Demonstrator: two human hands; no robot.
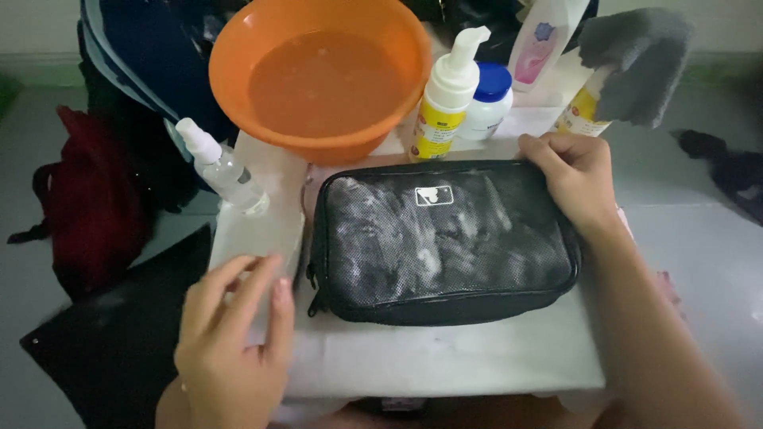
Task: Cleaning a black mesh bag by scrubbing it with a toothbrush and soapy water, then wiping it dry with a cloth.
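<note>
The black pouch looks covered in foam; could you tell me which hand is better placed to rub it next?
Probably the left hand: it hovers open and free beside the black pouch, while the right hand already has its grip on the pouch's far corner, steadying it.

Behind the pouch (pixel 443 242), a basin (pixel 318 71) and 4 bottles (pixel 449 99) crowd the way; its front edge lies open.

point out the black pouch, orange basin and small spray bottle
pouch (pixel 445 238), head view, soapy mesh front
basin (pixel 238 87), head view, left wall
spray bottle (pixel 226 171), head view, clear body
</note>
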